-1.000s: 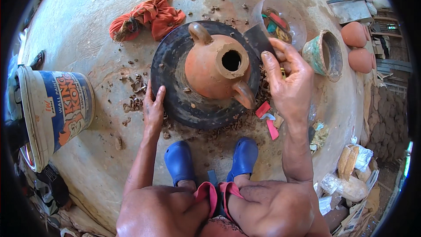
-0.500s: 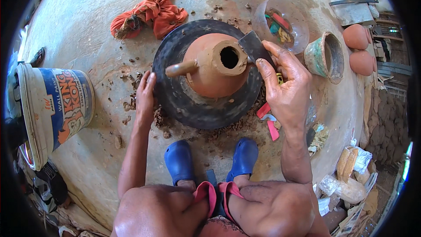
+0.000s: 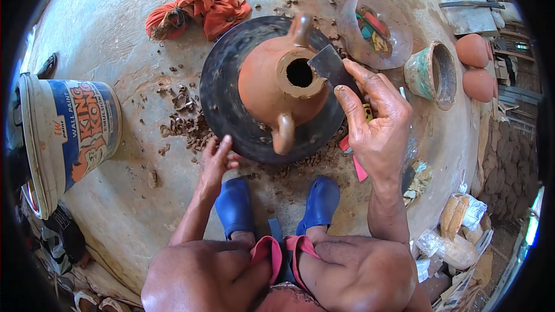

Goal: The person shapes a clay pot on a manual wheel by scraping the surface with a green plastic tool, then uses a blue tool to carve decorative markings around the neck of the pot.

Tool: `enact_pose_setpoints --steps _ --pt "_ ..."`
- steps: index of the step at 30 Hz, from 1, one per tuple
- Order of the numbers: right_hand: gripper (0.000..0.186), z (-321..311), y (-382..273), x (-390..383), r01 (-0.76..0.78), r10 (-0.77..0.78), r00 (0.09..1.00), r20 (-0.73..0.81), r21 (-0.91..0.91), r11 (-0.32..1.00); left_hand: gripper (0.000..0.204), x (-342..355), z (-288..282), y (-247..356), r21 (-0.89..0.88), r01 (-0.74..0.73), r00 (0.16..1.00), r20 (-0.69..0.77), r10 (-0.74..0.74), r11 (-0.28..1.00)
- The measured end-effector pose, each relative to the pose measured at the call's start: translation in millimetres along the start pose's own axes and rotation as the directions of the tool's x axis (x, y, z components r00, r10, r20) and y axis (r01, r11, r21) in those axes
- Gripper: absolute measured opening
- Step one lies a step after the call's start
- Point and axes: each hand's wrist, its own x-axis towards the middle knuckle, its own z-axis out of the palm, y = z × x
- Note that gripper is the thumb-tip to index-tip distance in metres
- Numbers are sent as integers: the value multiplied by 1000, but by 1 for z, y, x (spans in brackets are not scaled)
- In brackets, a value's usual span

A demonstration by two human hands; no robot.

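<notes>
A reddish clay pot (image 3: 254,84) with a narrow open neck stands upright on a round black turntable (image 3: 217,118). One handle points to the far side, the other toward me; both look smeared by motion. My right hand (image 3: 381,110) pinches a dark, flat, rectangular scraper (image 3: 328,63) between thumb and fingers. Its corner meets the right side of the neck's rim, though I cannot tell how firmly it presses. At the turntable's near left edge is my left hand (image 3: 217,162), fingers apart and holding nothing; whether a fingertip touches the edge is unclear.
Clay scraps (image 3: 188,121) lie left of the turntable. Beyond it are a red cloth bundle (image 3: 214,8) and a clear basin (image 3: 399,37) with coloured pieces. Rightward stand a clay-smeared greenish bucket (image 3: 417,75) and two small clay pots (image 3: 477,85). A large paint bucket (image 3: 87,133) is at left.
The turntable and pot have turned counterclockwise, bringing the handle from the left round to the near side. My left hand has slid along the edge toward me. The scraper stays by the rim.
</notes>
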Motion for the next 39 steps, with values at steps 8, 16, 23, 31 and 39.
enact_pose_setpoints --steps 8,16,23,31,39 --pt "34 -3 -1 -8 0 0 1000 -15 1 1000 68 49 0 47 76 -254 931 -251 265 964" --pt "32 -4 -3 -12 26 -27 999 -36 -25 999 48 2 8 1 56 -129 984 -116 135 990" --pt "31 -5 -4 -14 -5 8 999 -54 49 999 50 9 -6 3 49 -34 999 0 34 998" --pt "32 -6 -1 -16 -39 39 997 -66 7 999 48 10 6 -21 -12 -103 993 -66 102 995" --pt "31 -6 1 -8 -39 38 996 -84 -6 999 58 -8 20 0 25 48 999 18 -48 999"
